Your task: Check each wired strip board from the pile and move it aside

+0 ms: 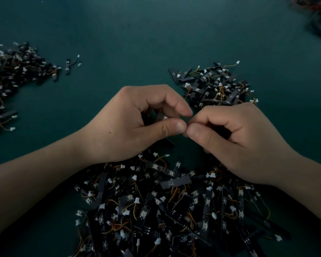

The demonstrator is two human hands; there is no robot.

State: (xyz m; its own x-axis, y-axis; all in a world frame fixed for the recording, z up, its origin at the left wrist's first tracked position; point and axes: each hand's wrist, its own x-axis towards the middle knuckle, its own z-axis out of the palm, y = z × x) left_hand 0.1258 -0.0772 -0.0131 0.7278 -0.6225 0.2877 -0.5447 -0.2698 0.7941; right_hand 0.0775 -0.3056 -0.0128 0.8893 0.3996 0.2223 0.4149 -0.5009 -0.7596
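Over the green table [137, 34], left fingers [176, 106] grip a strip board [162, 117], right fingers [202, 115] pinched closed beside.

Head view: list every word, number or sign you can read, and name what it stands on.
No word, brand or number is readable.
near pile: boards carry pale square symbols, with no legible letters.
strip board: a short row of pale marks, too small to read.
held board in the left hand: a pale spot, blurred.
left pile and right pile: too small and blurred to read.
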